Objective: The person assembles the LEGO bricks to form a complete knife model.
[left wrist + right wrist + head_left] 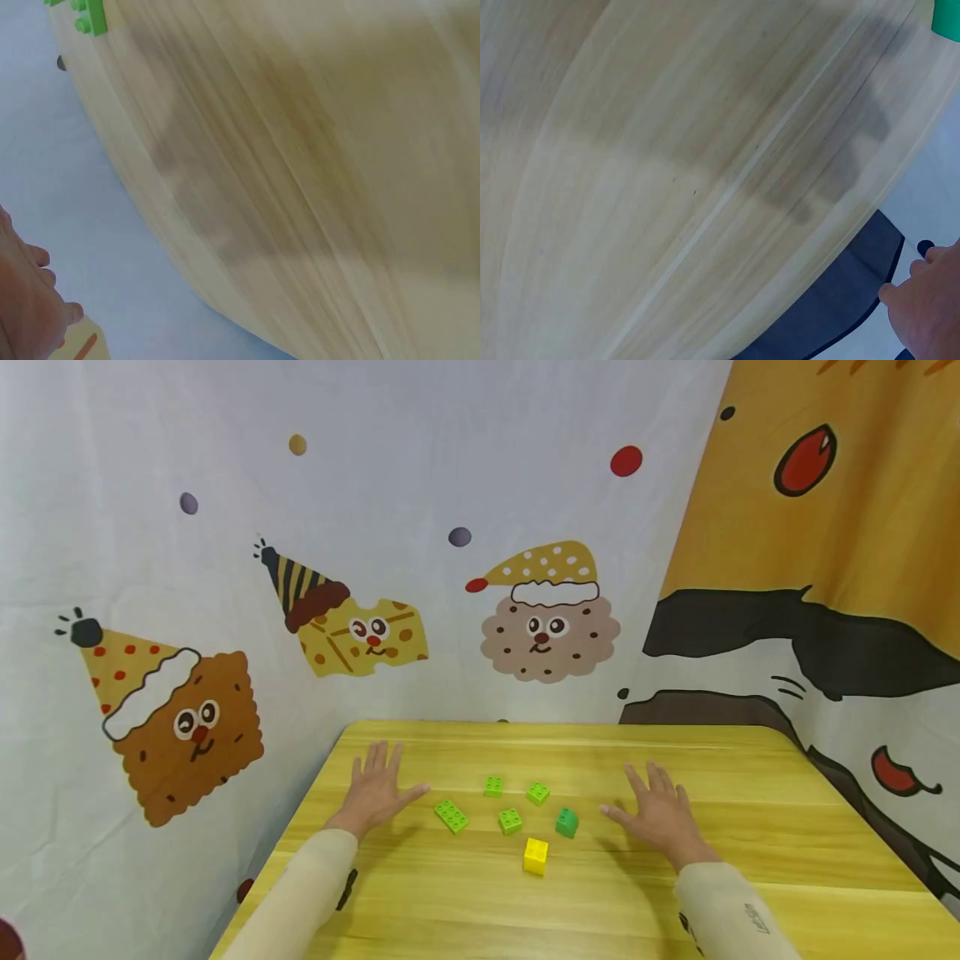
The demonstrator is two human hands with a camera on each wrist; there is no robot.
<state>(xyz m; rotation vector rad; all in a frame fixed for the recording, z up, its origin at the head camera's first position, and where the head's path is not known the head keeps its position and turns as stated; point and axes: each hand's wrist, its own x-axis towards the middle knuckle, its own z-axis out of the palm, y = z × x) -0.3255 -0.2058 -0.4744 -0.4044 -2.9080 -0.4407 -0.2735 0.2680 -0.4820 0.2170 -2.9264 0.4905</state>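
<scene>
My left hand (374, 792) is held over the left part of the table with its fingers spread and nothing in them. Nearest to it lies a long light green toy brick (452, 817). On the other side, my right hand (660, 812) hovers with spread, straight fingers, its thumb pointing at a dark green curved brick (567, 822). Between the hands are three small light green bricks: one at the back left (492, 787), one at the back right (537, 792) and one in the middle (510, 821). A yellow brick (536, 856) sits closest to me.
The wooden table (420, 902) has rounded far corners. Behind it hangs a white curtain (390, 460) printed with cartoon biscuits and cheese, with an orange and black printed section (862, 543) on the right. Shadows of the hands fall on the wood.
</scene>
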